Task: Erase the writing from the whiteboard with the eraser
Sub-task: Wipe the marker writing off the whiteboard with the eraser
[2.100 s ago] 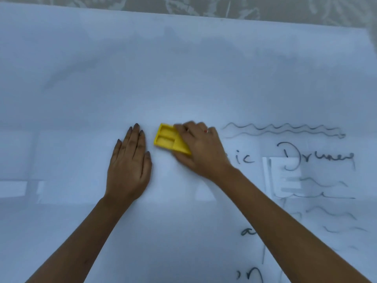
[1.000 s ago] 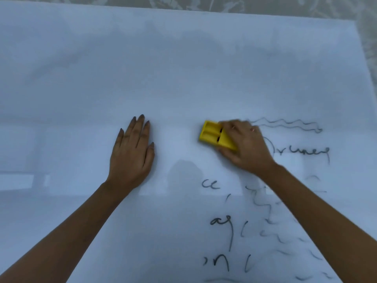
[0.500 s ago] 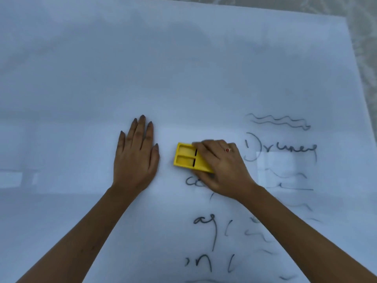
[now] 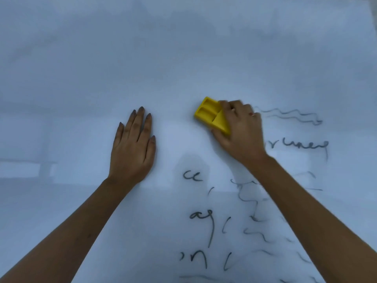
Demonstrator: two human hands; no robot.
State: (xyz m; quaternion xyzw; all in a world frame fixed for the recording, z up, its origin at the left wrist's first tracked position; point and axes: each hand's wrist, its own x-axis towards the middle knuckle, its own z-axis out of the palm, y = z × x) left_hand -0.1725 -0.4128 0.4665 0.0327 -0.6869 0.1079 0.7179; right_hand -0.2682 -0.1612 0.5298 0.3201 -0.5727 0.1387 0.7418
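Head view: a glossy white board (image 4: pixel 183 58) fills nearly the whole picture, smooth and faintly reflective, with pale grey smears where ink has been wiped. One eraser (image 4: pixel 211 115) lies flat on it — a yellow, hard plastic block, rectangular, its top moulded into two shallow recessed compartments side by side.

The right hand (image 4: pixel 240 131) is closed over the eraser's right end, fingers curled across the top and thumb under the near edge, pressing it to the board; the hand is slightly blurred. A ring with a small red spot shows on one finger. The left hand (image 4: pixel 133 146) holds nothing — it lies palm down, flat and fully open, fingers together and pointing away, well to the left of the eraser, with bare board between them.

Black writing (image 4: pixel 197 217) survives below and right of the eraser: two wavy lines just beside the right hand, a word ending "runey" under them, then "cc", "ag" and "in" lower down, among scattered half-wiped strokes.
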